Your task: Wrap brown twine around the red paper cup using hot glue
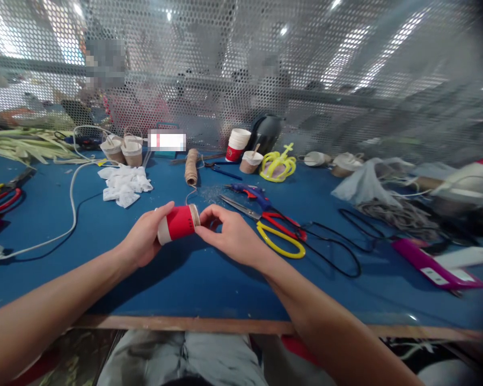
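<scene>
A red and white paper cup (180, 222) lies tilted on its side above the table, with a band of twine (195, 215) round its right-hand end. My left hand (147, 233) is wrapped about the cup's other end. At the twine-bound end, my right hand (225, 230) is closed, thumb and fingertips against the cup's edge; whether a strand is pinched there is hidden. A thin strand runs from the cup back to the twine spool (191, 169). Right of my right hand lie scissors (282, 241) with red and yellow handles and a blue glue gun (251, 194).
Crumpled white cloth (125, 184) lies left of the spool. Behind stand twine-wrapped cups (132, 151), stacked paper cups (238, 145) and a yellow crown-shaped piece (278, 166). A black cord (346, 273) loops at right, near a purple power strip (434, 265). Perforated metal screen (209, 69) bounds the back.
</scene>
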Demonstrator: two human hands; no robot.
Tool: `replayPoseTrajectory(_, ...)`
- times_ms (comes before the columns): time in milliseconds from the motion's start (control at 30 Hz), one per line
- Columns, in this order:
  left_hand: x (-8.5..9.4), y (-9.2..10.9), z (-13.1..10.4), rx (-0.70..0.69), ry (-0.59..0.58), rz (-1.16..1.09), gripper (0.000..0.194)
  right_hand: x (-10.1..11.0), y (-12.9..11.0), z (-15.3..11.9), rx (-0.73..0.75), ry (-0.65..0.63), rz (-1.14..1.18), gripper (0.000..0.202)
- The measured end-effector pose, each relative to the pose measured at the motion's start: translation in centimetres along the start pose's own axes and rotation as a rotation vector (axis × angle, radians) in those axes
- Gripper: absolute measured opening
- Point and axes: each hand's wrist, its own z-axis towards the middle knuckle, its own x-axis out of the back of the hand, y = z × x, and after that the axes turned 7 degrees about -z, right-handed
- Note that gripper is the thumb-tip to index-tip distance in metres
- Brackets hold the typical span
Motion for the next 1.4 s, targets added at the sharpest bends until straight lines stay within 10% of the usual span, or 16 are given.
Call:
replayPoseTrajectory(233,0.2,-0.4,-0.2,-0.094,-0.027,0.093,0.033,0.7,0.0,0.2,-0.044,-0.036,0.109,0.013)
replayPoseTrajectory(533,0.4,-0.4,-1.9,-0.489,-0.371,0.642,0.018,1.6,1.0,0.6,-0.225,-0.109,0.553,0.025)
replayPoseTrajectory(867,0.2,0.3,-0.4,0.047,-0.237,0.082,0.029,1.9,-0.6,-0.4,0.089,-0.087,0.042,0.015)
replayPoseTrajectory(1400,0.2,-0.7,-1.2,-0.023,-0.311,0.409,0.023,0.7,0.1,-0.2,-0.019,-0.070,0.384,0.023)
